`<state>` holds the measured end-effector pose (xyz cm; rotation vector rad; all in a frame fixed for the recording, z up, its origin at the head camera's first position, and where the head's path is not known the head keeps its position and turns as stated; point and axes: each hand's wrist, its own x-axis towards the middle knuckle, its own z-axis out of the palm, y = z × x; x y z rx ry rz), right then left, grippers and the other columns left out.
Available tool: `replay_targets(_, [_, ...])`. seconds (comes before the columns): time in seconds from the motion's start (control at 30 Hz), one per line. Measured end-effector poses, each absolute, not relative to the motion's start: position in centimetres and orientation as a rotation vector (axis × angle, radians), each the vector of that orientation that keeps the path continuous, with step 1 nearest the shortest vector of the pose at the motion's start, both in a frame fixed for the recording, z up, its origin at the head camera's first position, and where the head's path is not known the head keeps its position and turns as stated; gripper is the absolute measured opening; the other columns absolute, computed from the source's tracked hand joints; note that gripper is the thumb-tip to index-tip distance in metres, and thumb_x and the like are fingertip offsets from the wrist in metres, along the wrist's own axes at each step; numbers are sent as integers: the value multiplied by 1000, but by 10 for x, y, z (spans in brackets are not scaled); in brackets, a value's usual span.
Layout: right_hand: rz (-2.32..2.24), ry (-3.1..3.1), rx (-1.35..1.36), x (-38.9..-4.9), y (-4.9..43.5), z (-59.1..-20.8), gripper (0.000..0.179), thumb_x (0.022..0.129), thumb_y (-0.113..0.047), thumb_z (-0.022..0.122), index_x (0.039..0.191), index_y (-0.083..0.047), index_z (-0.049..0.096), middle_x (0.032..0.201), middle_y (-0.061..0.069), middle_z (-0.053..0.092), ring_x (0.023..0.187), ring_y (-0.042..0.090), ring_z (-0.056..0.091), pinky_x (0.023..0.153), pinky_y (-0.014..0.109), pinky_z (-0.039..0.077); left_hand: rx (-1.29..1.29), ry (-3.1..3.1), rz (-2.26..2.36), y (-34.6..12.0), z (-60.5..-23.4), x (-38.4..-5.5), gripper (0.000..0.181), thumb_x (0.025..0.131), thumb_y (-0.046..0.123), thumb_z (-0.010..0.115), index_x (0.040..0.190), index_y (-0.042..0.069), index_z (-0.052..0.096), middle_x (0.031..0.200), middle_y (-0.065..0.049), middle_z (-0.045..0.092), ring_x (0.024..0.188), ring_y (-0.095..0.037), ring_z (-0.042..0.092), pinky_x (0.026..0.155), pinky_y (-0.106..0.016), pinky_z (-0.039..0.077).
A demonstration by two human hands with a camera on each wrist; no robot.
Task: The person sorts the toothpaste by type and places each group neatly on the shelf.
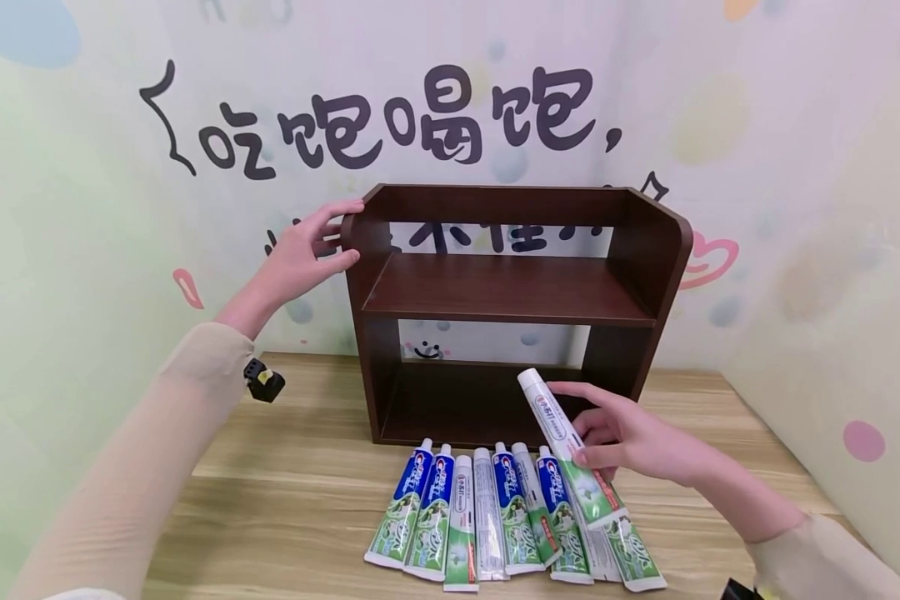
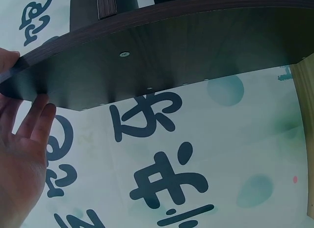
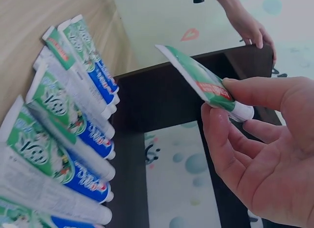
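My right hand [image 1: 630, 437] pinches a white and green toothpaste tube [image 1: 570, 450] between thumb and fingers, its white cap pointing up and left, over the right end of a row of tubes. In the right wrist view, the thumb and fingertips squeeze the held tube [image 3: 201, 81] near its capped end. My left hand [image 1: 300, 254] holds the upper left side panel of a dark brown two-tier shelf [image 1: 510, 287]. The left wrist view has the fingers [image 2: 37, 117] against the panel's outer face and the thumb over its edge. Both shelf boards are bare.
Several toothpaste tubes lie side by side before the shelf, caps towards it, including a blue and green tube [image 1: 401, 508] at the left end. They rest on a wooden table [image 1: 270, 500]. A wall with printed characters [image 1: 450, 112] stands close behind the shelf.
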<state>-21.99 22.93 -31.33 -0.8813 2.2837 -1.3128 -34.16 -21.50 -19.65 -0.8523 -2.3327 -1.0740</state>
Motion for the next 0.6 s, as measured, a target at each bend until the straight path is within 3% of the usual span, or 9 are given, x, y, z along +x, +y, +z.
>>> replay_targets(0.6, [-1296, 2391, -896, -240, 195, -277, 78, 92, -17, 69, 155, -26, 23, 114, 19, 65, 92, 25, 70, 67, 38, 63, -862, -2316, -1062, -215, -197, -343, 61, 90, 5, 68, 146, 14, 46, 153, -4, 46, 128, -35, 58, 106, -47, 49])
